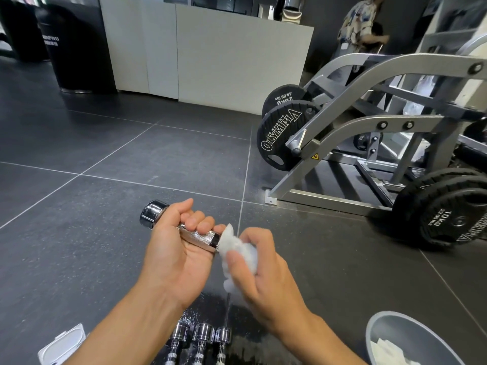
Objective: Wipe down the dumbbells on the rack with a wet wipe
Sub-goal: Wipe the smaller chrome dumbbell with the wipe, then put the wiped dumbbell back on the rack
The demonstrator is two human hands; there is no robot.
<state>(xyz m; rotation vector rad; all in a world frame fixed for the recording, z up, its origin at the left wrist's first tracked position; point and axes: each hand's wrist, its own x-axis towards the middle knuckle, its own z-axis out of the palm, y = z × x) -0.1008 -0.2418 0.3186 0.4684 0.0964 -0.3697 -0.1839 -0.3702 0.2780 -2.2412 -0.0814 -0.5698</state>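
My left hand [171, 248] grips a small chrome dumbbell [154, 214] by its knurled handle, holding it above the floor. One chrome head sticks out to the upper left. The other head is hidden inside a crumpled white wet wipe [238, 252], which my right hand [263, 275] holds wrapped around that end. Below my wrists, three more chrome dumbbells [201, 338] stand side by side on a dark rack at the bottom edge.
A grey bin [390, 327] holding used white wipes sits at the bottom right. A wipe packet [63, 346] lies at the bottom left. A silver weight machine [369, 122] with black plates [279, 143] stands to the right. A person [361, 22] stands far behind it.
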